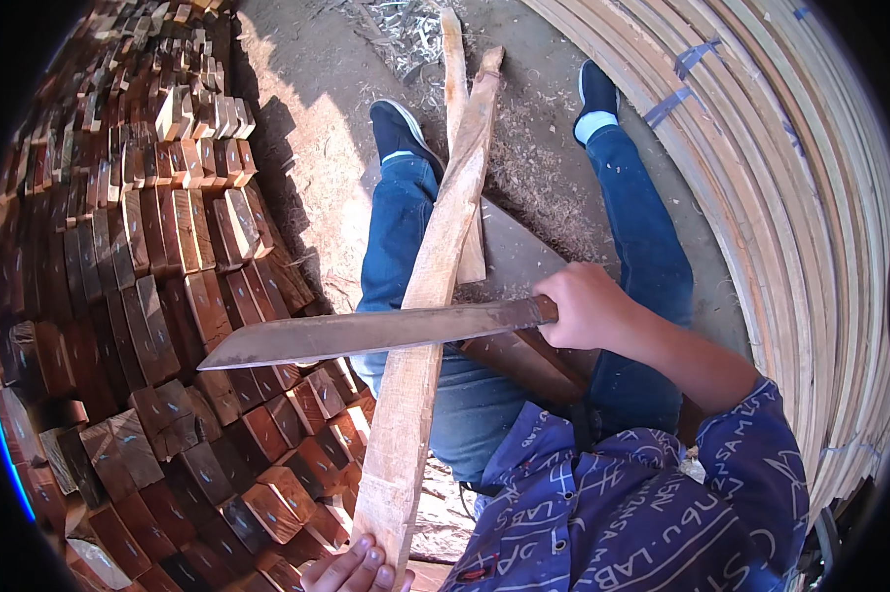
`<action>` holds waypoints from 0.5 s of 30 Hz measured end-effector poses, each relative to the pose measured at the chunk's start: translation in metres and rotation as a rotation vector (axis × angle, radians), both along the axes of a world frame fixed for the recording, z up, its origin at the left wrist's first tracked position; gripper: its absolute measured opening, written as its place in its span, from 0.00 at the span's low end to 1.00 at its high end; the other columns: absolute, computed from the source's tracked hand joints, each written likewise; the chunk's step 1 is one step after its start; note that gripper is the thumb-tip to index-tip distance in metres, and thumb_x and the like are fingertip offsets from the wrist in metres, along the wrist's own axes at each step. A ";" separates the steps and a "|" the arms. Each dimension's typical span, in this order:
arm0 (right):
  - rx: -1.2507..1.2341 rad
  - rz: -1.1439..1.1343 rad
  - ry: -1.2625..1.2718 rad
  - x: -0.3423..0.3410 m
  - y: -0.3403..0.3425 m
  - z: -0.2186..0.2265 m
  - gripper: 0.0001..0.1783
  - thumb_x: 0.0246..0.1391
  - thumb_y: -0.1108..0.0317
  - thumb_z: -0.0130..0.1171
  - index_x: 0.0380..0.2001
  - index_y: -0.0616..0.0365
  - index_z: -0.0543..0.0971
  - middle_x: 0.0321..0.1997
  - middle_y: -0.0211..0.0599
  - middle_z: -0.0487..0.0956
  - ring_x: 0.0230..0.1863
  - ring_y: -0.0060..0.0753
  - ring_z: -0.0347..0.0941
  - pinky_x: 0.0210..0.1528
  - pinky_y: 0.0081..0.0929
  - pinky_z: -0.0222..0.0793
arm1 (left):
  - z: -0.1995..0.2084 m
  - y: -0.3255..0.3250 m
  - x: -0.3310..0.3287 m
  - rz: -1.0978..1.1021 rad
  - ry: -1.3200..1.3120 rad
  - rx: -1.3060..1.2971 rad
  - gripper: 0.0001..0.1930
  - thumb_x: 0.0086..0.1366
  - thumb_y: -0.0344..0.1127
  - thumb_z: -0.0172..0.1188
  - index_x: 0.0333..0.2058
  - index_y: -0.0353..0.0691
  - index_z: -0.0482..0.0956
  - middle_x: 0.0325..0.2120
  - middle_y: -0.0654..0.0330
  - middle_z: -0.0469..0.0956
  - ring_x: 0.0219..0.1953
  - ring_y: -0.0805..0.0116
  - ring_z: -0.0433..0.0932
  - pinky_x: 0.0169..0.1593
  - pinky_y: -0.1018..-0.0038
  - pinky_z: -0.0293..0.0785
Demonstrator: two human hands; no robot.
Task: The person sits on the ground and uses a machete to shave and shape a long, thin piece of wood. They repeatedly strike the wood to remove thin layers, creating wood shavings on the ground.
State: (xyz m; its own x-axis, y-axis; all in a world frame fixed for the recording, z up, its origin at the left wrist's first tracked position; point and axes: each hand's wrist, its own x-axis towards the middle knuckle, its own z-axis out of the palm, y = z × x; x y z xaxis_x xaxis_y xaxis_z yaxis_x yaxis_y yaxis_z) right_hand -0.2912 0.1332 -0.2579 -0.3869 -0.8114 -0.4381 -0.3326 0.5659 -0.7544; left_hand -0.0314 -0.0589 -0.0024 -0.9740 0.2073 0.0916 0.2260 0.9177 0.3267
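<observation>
A machete (pixel 366 333) with a long, broad, brownish blade lies crosswise over a pale wooden plank (pixel 410 385). My right hand (pixel 585 306) is closed round the machete's handle, and the blade points left. The plank slants from the lower edge up between my legs, its far end narrow and roughly cut. At the bottom, my left hand (pixel 351 570) grips the plank's near end, fingertips curled over its face. Whether the blade touches the wood I cannot tell. Behind the plank, a second narrow pale piece of wood (pixel 472 242) shows in part.
Stacked dark and reddish wooden blocks (pixel 159 414) rise close on my left. Long pale boards (pixel 751 178), bound with blue strips, curve along the right. My legs (pixel 642 227) stretch forward on both sides of the plank. Wood shavings (pixel 406 39) litter the ground ahead.
</observation>
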 end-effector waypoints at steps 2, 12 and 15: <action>0.078 -0.125 0.024 -0.026 0.001 -0.042 0.13 0.38 0.65 0.62 0.29 0.60 0.83 0.26 0.52 0.81 0.32 0.57 0.79 0.38 0.47 0.74 | 0.001 0.008 -0.004 0.058 0.029 -0.007 0.07 0.54 0.26 0.70 0.27 0.33 0.79 0.25 0.53 0.82 0.29 0.60 0.84 0.32 0.73 0.82; 0.117 -0.142 0.037 -0.023 -0.013 -0.030 0.10 0.43 0.66 0.62 0.27 0.62 0.81 0.23 0.54 0.79 0.31 0.59 0.78 0.36 0.49 0.73 | -0.024 -0.002 0.006 0.323 0.125 -0.042 0.04 0.54 0.23 0.69 0.26 0.36 0.82 0.26 0.60 0.84 0.28 0.66 0.85 0.29 0.78 0.79; -0.016 0.015 0.020 0.003 -0.013 -0.001 0.11 0.36 0.65 0.64 0.22 0.62 0.80 0.20 0.54 0.78 0.28 0.58 0.77 0.34 0.48 0.73 | -0.017 -0.004 0.027 0.602 -0.075 0.055 0.03 0.53 0.24 0.70 0.27 0.35 0.83 0.27 0.61 0.85 0.28 0.72 0.84 0.28 0.82 0.76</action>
State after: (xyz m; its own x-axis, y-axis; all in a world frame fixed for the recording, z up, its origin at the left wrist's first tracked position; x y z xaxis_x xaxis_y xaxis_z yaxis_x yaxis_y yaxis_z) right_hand -0.2885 0.1204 -0.2590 -0.3833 -0.8239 -0.4176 -0.3556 0.5489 -0.7565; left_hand -0.0041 -0.0634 -0.0196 -0.9229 -0.3848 0.0130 -0.3526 0.8585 0.3724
